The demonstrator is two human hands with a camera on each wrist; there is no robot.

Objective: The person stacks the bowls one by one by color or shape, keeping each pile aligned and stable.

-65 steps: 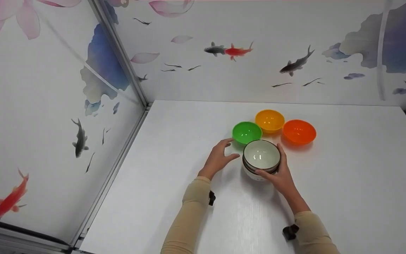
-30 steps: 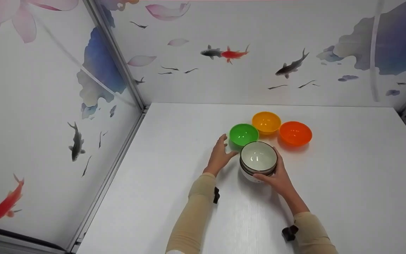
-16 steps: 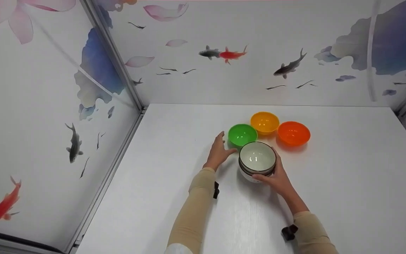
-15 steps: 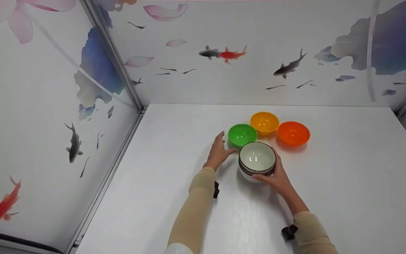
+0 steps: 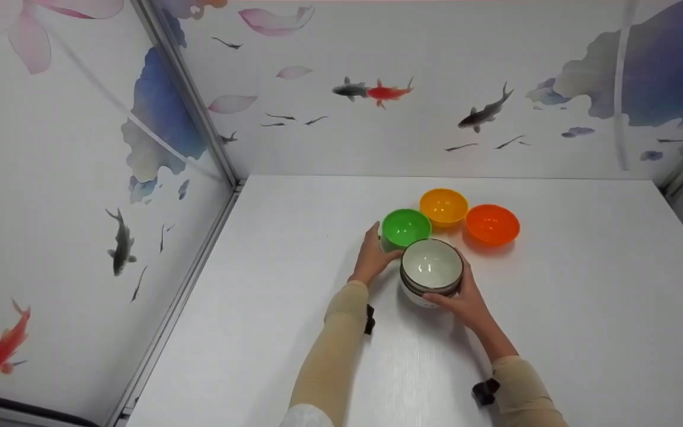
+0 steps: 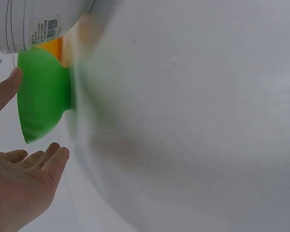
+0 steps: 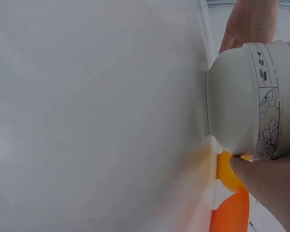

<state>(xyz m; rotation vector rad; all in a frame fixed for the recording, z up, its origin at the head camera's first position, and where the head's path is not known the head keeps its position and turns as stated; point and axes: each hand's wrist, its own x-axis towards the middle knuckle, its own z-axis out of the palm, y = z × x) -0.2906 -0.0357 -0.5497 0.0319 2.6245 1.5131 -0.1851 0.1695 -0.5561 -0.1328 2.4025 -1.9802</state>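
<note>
A stack of white bowls with dark rims [image 5: 431, 265] stands upright on the table, its inside pale green. My right hand [image 5: 466, 296] grips its right side, thumb at the front; the right wrist view shows a leaf pattern on the stacked bowls [image 7: 268, 111]. Just behind and left of the stack is the green bowl [image 5: 406, 228]. My left hand [image 5: 372, 255] is at that bowl's left side, thumb and fingers spread. In the left wrist view the fingers of my left hand [image 6: 29, 179] lie beside the green bowl [image 6: 43, 94] with a gap below its rim.
A yellow bowl [image 5: 443, 207] stands behind the green one, and an orange bowl [image 5: 492, 225] is to its right. The white table [image 5: 258, 284] meets a patterned wall [image 5: 318, 142] at the back and another at the left.
My left hand has moved slightly right, closer to the green bowl and the stack. My right hand keeps its grip on the stack. The whole head view has shifted a little.
</note>
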